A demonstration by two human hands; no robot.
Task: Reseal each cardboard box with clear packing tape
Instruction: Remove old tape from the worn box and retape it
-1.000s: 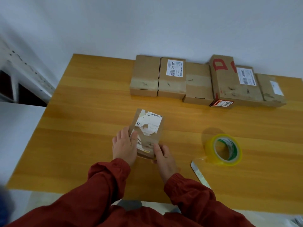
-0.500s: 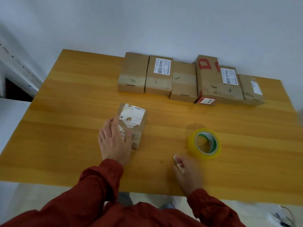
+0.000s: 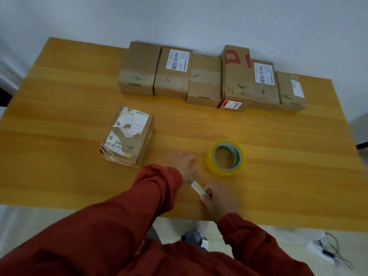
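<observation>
A worn cardboard box (image 3: 128, 136) with torn white labels lies on the wooden table (image 3: 59, 156), left of centre. A yellowish roll of clear packing tape (image 3: 226, 157) lies flat to its right. My right hand (image 3: 218, 198) grips a slim pale utility knife (image 3: 196, 187) just in front of the roll. My left hand (image 3: 182, 162) is blurred, between the box and the roll, fingers spread toward the tape, holding nothing. Both arms wear red sleeves.
Several cardboard boxes (image 3: 205, 80) stand in a row along the table's far edge by the wall; one (image 3: 236, 76) carries red lettering. Beyond the near right corner of the table, cables (image 3: 328, 250) lie on the floor.
My left hand has let go of the worn box and moved right toward the tape roll. My right hand has closed on the knife. The view has shifted.
</observation>
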